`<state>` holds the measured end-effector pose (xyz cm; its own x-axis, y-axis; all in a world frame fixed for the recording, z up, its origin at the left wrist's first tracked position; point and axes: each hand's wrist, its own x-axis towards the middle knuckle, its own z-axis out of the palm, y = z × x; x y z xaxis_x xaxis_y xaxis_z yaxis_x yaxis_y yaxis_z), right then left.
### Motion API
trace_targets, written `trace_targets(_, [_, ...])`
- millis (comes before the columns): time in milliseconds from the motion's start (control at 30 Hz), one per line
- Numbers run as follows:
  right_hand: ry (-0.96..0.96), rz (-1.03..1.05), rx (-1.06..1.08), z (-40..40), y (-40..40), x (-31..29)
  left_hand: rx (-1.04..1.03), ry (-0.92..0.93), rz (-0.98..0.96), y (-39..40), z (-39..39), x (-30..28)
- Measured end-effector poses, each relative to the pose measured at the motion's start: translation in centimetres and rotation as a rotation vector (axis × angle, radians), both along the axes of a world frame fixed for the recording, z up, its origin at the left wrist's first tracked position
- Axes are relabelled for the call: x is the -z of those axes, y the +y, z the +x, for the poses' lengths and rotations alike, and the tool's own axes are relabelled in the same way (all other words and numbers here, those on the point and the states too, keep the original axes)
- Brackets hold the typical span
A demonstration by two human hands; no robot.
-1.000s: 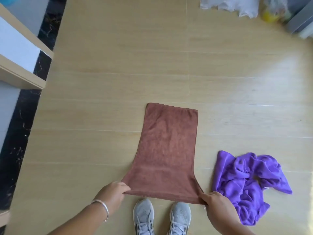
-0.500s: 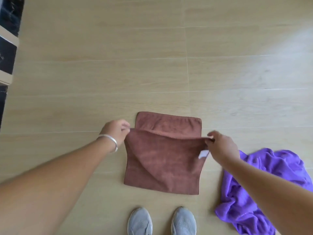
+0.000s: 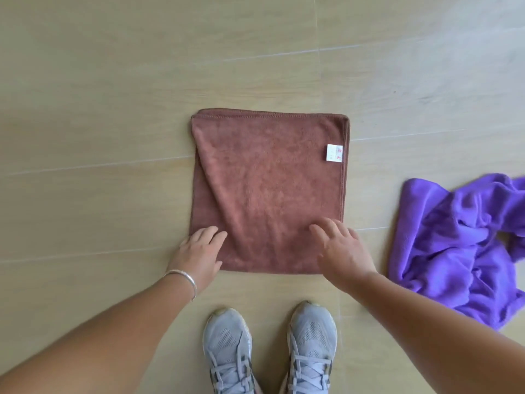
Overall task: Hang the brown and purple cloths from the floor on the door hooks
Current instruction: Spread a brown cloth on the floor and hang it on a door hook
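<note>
1. Left hand (image 3: 199, 253) lies flat with straight fingers on the near left corner of the brown cloth (image 3: 267, 194), a thin bracelet (image 3: 184, 278) at its wrist; the right hand (image 3: 342, 251) has its fingers spread and relaxed over the near right corner, and whether it presses or only hovers cannot be told.

2. Half a second ago both hands were pinching the cloth's near edge and carrying it over toward the far edge. Now that edge has been let go and lies along the far edge, so the cloth sits folded in half as a neat square with a white label (image 3: 333, 153) showing near its far right side.

3. Judged from this, the brown cloth is folded but not lifted; hanging has yet to begin, and no door or hooks are in view.

4. A diagonal crease runs from the far left corner toward the near edge.

5. Just to the right, apart from the brown square, the purple cloth (image 3: 460, 245) lies crumpled and partly cut off by the frame.

6. Grey shoes (image 3: 270, 348) stand just beside the near edge.

7. Pale wooden floor (image 3: 113, 109) stretches bare to the left and beyond, leaving room to lift.
</note>
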<state>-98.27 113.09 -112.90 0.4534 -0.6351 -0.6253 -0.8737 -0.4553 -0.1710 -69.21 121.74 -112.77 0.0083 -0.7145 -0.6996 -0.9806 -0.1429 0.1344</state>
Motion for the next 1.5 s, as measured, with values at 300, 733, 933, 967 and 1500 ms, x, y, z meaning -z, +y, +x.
trace_targets(300, [0.028,-0.128,-0.276,-2.3,5.1,2.0,0.209,0.051,-0.229,3.4,0.3,2.0])
trace_targets(733, [0.037,-0.094,-0.108,-0.8,1.1,-4.8,0.12,0.025,-0.158,-0.5,1.8,-5.0])
trace_targets(933, [0.087,-0.127,-0.061,1.1,-4.9,-15.6,0.044,-0.037,-0.175,-5.0,2.6,-14.6])
trace_targets(967, [0.093,-0.126,-0.04,1.6,-6.2,-17.6,0.039,-0.037,-0.166,-6.2,3.0,-16.4])
trace_targets(1500, [0.199,-0.21,-0.077,7.5,-15.8,-52.5,-0.115,-0.083,-0.066,-16.2,8.9,-52.0])
